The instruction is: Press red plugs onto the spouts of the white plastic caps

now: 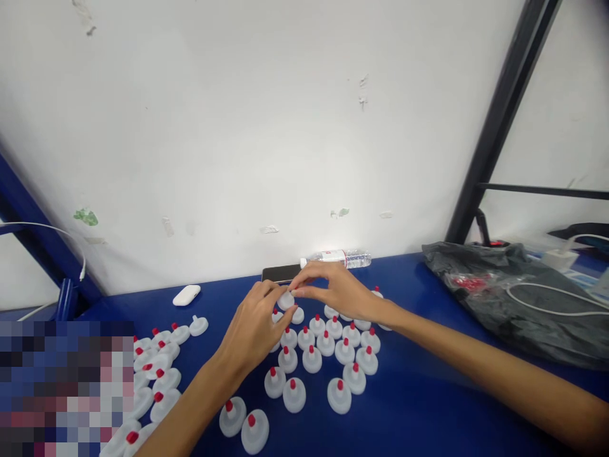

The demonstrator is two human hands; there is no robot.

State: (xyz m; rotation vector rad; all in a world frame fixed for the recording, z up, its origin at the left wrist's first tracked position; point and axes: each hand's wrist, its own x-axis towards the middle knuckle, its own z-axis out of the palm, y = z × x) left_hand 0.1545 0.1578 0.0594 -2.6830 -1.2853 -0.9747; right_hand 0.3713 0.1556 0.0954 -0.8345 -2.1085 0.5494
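Note:
My left hand (254,327) and my right hand (333,289) meet above the blue table (428,393). Both pinch one small white cap (286,299) between their fingertips. Whether a red tip is on it I cannot tell. Below the hands stand several white caps with red tips (311,358) in loose rows. A second cluster of such caps (159,371) lies to the left, and one white cap without a red tip (198,325) sits at its far end.
A black plastic bag (514,298) with red pieces and a white cable lies at the right. A clear water bottle (340,258), a dark phone (280,273) and a white earbud case (186,295) lie along the wall. A black post (499,120) rises at the right.

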